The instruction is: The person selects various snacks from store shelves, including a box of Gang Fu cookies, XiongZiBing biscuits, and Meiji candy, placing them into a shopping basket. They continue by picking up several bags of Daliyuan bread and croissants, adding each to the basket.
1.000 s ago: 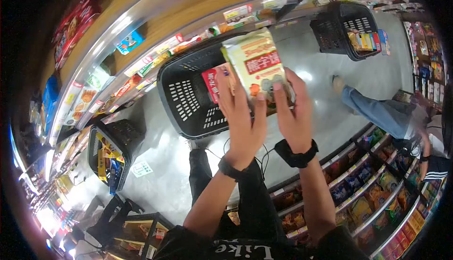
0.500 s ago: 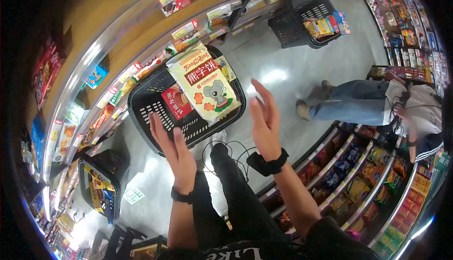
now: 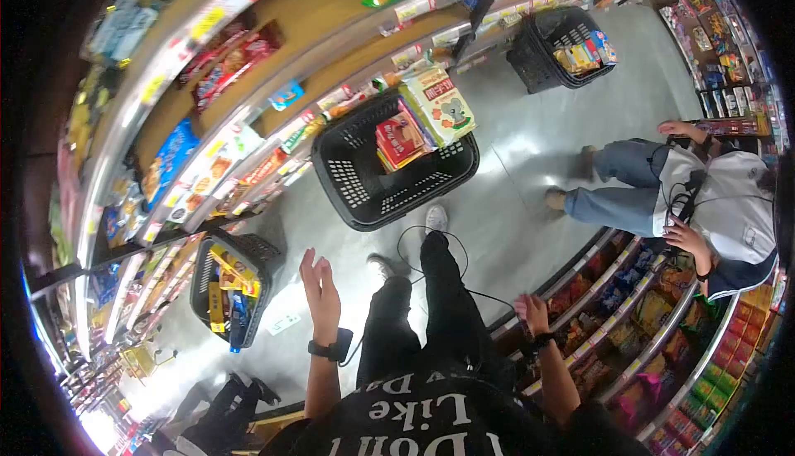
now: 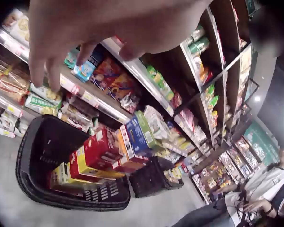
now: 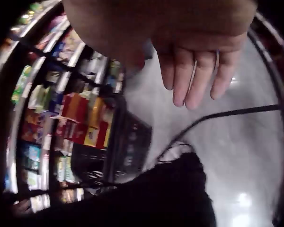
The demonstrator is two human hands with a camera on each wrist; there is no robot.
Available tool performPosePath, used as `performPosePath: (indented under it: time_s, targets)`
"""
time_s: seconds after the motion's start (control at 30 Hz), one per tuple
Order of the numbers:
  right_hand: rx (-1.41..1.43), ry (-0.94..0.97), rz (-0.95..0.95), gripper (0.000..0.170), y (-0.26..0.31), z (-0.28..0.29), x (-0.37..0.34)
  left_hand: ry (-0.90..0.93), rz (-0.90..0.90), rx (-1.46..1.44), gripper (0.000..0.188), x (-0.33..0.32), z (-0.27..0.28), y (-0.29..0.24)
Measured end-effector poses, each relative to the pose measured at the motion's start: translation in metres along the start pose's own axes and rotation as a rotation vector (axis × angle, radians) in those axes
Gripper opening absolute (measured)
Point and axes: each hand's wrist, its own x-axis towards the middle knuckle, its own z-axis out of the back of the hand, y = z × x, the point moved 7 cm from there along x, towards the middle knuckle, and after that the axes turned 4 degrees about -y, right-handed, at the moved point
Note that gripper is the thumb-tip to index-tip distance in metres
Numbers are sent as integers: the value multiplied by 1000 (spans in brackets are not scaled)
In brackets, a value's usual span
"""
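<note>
Snack shelves (image 3: 298, 46) curve along a shop aisle, with a shiny grey floor (image 3: 517, 170) between them. On that floor, ahead of my fingers and out of their touch, sits the black basket (image 3: 373, 217). Inside it, a red packet (image 3: 400, 138) lies beside a cream packet with a koala on it (image 3: 445, 108), which rises over the rim on the side nearest the shelves and the second basket (image 3: 523, 67).

My left hand (image 3: 323, 303) is raised with nothing in it, fingers loose and slightly bent; my right hand (image 3: 532, 313) is lower by my side, fingers hanging relaxed with narrow gaps, also holding nothing.

As I judge it, the load is the weak point: it stands high at one end, so a tilt or a bump against the shelf edge could tip the koala packet over the rim. Lifting by one side could slide everything towards that heavy end. The black cable (image 5: 227, 112) runs loose beyond my right fingertips and loops near my shoes (image 3: 436, 217), so a step could snag it. The person in the white top (image 3: 733, 199), off to my right, could also get in the way if I swung round without looking.
</note>
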Motion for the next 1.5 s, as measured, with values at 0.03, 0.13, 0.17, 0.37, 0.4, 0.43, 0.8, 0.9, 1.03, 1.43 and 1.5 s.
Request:
performPosePath:
  time_s: [0.03,0.13,0.17,0.37,0.4,0.43,0.8,0.9,1.03,1.43,1.5]
  targets:
    - [33,-2,-138,41,-54,17,-3,10,55,-137,45,-1,18,4]
    - [190,154,-529,46,-192,56,-47,25,188,-476,43,-8,69,27]
    - [446,289,-695,43,-255,68,-54,34,128,-473,43,-9,84,29]
    - [897,688,-381,39,-186,29,-185,127,111,-415,48,-15,124,14]
    - [741,512,-334,39,-183,38,-195,163,130,-417,47,-15,123,16]
    - [584,336,-291,39,-186,48,-202,189,128,-404,47,-20,123,11]
    - [1037,829,-237,34,-216,114,-157,336,78,-316,35,-125,43,-38]
    - [668,-192,-466,35,-140,176,-176,404,87,-300,34,-172,-6,-46]
    - [559,-302,-127,29,-137,271,-116,512,136,-319,29,-237,-99,-43]
    - [287,-33,188,35,-77,415,-5,969,-194,156,34,-461,-358,-158]
    - [281,-15,242,33,-63,426,9,994,-265,242,36,-471,-383,-187]
